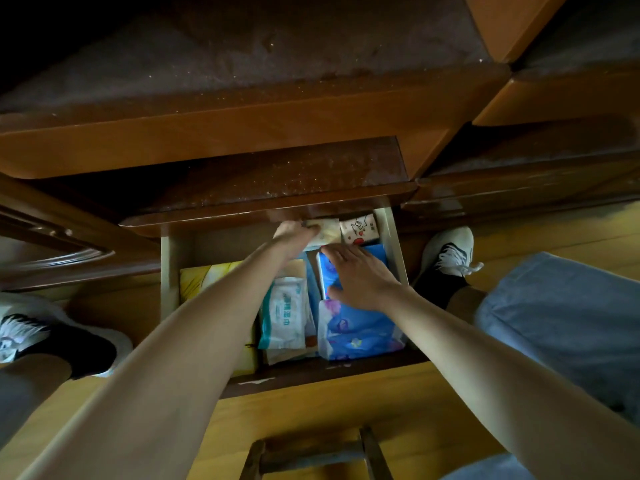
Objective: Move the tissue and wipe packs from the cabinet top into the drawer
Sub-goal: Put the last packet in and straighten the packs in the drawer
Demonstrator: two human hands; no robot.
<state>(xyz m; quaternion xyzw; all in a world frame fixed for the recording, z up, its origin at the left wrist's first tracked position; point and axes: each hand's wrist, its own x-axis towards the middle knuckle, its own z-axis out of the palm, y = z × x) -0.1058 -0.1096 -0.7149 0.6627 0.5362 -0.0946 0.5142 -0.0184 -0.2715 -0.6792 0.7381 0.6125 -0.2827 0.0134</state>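
Wooden and dark, the cabinet top (263,64) juts over the back of the open drawer (169,271), so the rear strip of the drawer lies in shadow and the far ends of the packs there are hard to read. The left hand (294,235) reaches under that overhang at the drawer's back, its fingers closed on a pale tissue pack (325,230); the fingertips are partly lost in the gloom. Just right of that pack, in the drawer's back right corner, sits a white printed pack (358,229). The right hand (360,275) lies flat with fingers spread on a blue pack (329,271) along the drawer's right side; a second blue pack (360,334) fills the front right corner. A white and green wipe pack (285,313) lies mid-drawer, and a yellow pack (207,275) on the left is largely hidden by the left forearm. Bare drawer floor shows only at the back left. Shoes (450,251) stand on either side of the drawer.
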